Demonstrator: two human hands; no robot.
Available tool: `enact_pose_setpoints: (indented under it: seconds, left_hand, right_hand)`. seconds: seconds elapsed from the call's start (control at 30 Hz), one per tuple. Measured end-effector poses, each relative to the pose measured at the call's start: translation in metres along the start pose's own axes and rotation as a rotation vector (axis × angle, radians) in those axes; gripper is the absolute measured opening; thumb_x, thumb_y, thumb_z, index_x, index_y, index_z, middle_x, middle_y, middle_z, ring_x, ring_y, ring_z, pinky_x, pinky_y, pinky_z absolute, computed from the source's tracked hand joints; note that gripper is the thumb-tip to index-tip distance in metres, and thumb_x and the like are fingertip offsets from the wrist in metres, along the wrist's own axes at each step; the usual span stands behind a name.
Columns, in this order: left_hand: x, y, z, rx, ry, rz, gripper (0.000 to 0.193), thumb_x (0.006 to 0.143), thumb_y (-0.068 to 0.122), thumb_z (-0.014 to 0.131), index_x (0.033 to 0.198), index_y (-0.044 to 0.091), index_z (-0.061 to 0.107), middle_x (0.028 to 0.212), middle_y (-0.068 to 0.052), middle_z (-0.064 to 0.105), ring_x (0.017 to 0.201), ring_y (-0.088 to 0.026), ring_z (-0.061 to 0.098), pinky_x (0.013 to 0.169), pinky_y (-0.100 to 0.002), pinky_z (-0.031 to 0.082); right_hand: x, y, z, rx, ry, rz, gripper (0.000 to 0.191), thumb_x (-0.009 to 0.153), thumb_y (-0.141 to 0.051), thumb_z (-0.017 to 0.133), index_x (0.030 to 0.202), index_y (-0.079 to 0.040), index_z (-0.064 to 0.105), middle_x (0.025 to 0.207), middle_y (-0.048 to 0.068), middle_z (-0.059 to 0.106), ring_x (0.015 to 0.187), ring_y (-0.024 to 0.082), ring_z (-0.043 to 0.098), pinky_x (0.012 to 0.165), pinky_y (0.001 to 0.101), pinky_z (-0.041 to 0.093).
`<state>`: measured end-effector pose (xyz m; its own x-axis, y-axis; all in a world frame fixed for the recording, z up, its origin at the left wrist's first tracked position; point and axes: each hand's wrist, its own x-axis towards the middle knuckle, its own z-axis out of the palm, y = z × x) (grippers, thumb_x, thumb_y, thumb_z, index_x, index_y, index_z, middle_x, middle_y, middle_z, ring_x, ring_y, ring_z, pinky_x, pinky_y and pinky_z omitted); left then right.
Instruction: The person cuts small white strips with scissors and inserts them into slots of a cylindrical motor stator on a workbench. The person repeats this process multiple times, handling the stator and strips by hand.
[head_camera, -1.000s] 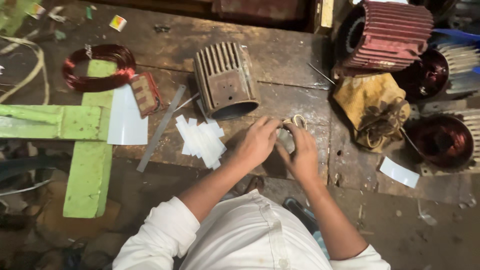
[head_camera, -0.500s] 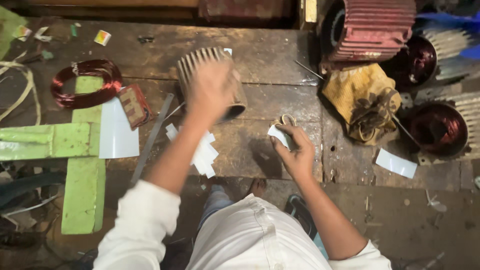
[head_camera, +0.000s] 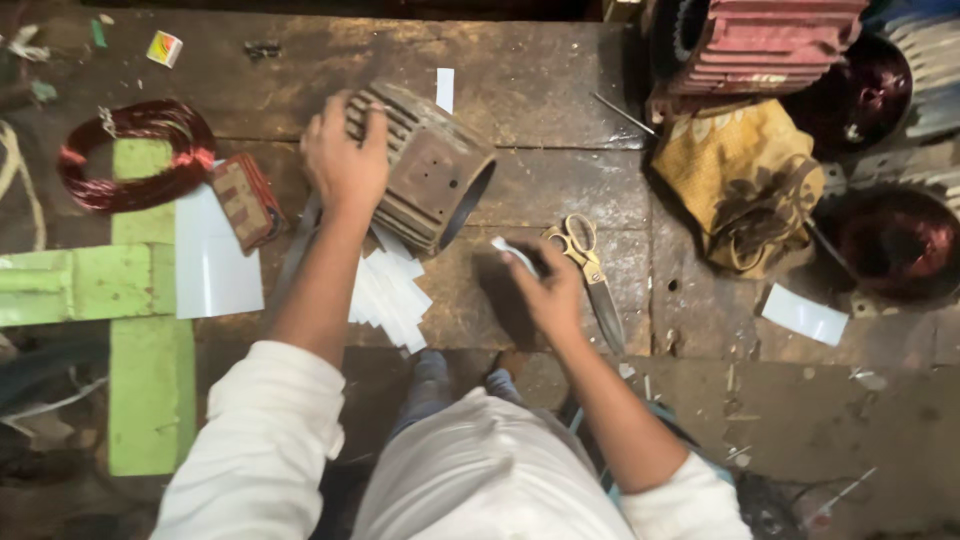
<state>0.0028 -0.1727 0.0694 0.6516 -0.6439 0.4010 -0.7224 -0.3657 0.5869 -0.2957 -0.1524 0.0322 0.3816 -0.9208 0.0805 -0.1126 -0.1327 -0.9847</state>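
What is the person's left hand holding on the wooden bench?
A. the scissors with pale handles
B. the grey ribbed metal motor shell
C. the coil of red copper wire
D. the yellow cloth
B: the left hand grips the top of the grey ribbed metal motor shell, while the scissors with pale handles lie on the bench by the right hand, and the coil of red copper wire and the yellow cloth lie apart, untouched.

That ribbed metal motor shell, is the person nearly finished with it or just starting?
Probably early. Done: a pile of cut white paper strips lies ready, scissors set down. In hand: the left hand grips the motor shell, the right hand holds one white strip. Left: I see no strip inside the shell yet.
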Motion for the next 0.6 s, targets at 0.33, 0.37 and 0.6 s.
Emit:
enact_pose_setpoints:
  seconds: [0.33, 0.37, 0.6]
  left_hand:
    - [-0.01, -0.005, -0.024, 0.039, -0.136, -0.002, 0.044, 0.109, 0.042, 0.056, 0.136, 0.009, 0.057, 0.122, -0.031, 0.063, 0.11, -0.054, 0.058, 0.092, -0.058, 0.047]
    - [-0.009, -0.005, -0.024, 0.068, -0.162, 0.003, 0.044, 0.11, 0.043, 0.055, 0.137, 0.008, 0.056, 0.122, -0.032, 0.062, 0.109, -0.055, 0.057, 0.091, -0.058, 0.046]
    - [-0.008, 0.0, -0.023, 0.073, -0.14, -0.007, 0.042, 0.109, 0.044, 0.053, 0.135, 0.012, 0.058, 0.117, -0.03, 0.064, 0.11, -0.053, 0.06, 0.094, -0.057, 0.047]
  right_hand:
    - [0.074, 0.04, 0.074, -0.156, 0.081, -0.24, 0.017, 0.092, -0.01, 0.073, 0.109, -0.005, 0.071, 0.104, 0.014, 0.073, 0.097, 0.03, 0.072, 0.085, 0.0359, 0.055]
    - [0.074, 0.043, 0.077, -0.17, 0.091, -0.256, 0.018, 0.092, -0.009, 0.073, 0.109, -0.005, 0.07, 0.105, 0.015, 0.072, 0.097, 0.033, 0.071, 0.085, 0.0367, 0.055]
    - [0.061, 0.046, 0.083, -0.214, 0.133, -0.19, 0.017, 0.093, -0.01, 0.073, 0.109, -0.006, 0.071, 0.097, 0.015, 0.069, 0.089, 0.033, 0.07, 0.078, 0.0387, 0.055]
